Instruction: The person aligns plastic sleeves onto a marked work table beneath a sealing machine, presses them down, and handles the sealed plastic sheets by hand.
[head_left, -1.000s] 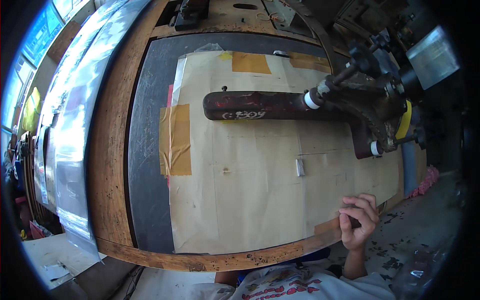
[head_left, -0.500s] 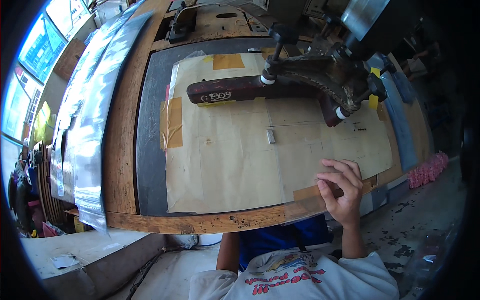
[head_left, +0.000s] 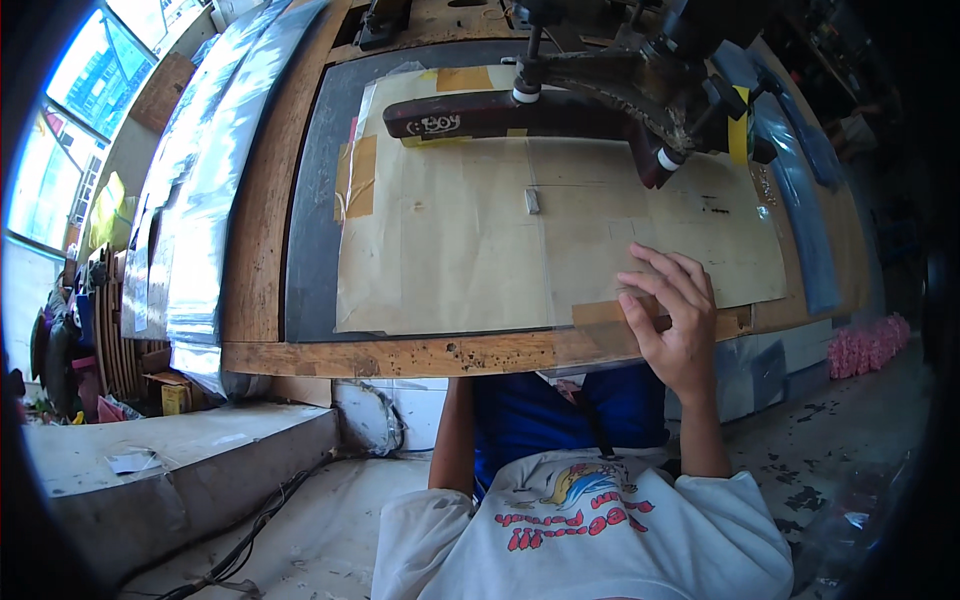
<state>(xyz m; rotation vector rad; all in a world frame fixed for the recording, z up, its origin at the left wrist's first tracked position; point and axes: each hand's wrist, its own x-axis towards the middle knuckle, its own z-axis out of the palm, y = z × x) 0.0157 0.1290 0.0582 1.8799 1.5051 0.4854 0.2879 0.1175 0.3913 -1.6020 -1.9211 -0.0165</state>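
Note:
My right hand (head_left: 672, 312) hovers over the near edge of the wooden workbench (head_left: 420, 354), fingers spread and slightly curled, holding nothing. Its fingertips are by a strip of brown tape (head_left: 608, 312) at the lower edge of a large tan paper sheet (head_left: 470, 250) laid on a dark mat (head_left: 312, 220). My left forearm (head_left: 452, 440) goes down below the bench edge; the left hand is hidden. A dark red machine arm (head_left: 500, 115) reaches over the far part of the sheet. A small grey block (head_left: 532, 202) lies on the paper.
The machine's black head (head_left: 680, 90) with yellow tape sits at the back right. Shiny plastic-wrapped sheets (head_left: 200, 210) lie along the bench's left side. Blue strips (head_left: 800, 190) run along the right. A concrete step (head_left: 170, 450) and cables are on the floor; pink bits (head_left: 865, 345) lie at right.
The view has tilted down and back, showing more of my shirt and the floor. My right hand has opened from curled fingers to spread fingers and lifted over the bench edge.

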